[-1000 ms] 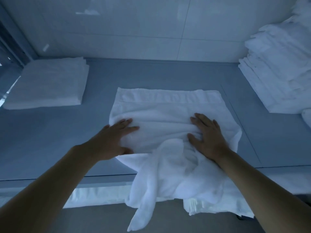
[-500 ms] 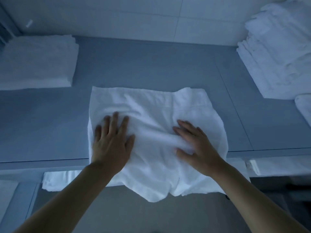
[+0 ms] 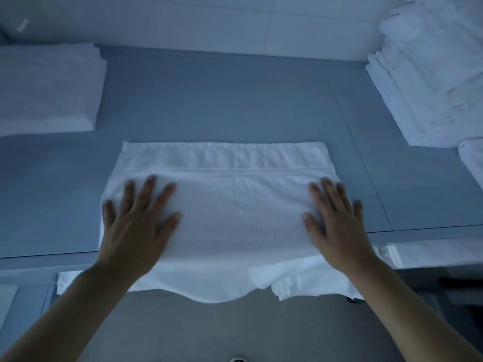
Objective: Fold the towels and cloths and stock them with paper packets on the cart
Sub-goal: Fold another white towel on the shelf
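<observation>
A: Well, nearest us the white towel (image 3: 235, 218) droops over the near edge of the grey cart top (image 3: 209, 100), so it's soft and limp.

B: Light too, I'd judge. The left hand (image 3: 136, 226) and right hand (image 3: 337, 231) lie flat on its two ends with fingers spread, gripping nothing.

A: I'd take it by the hanging near hem. Farther off sit a folded stack (image 3: 47, 87) at the left and a taller towel pile (image 3: 431, 74) at the right.

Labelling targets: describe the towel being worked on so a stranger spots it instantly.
On the grey-blue flat worktop, look at the middle of the near edge. The white terry towel lies there under the left hand and right hand. Unlike the folded white towel stacks at either side, it overhangs the edge.
</observation>
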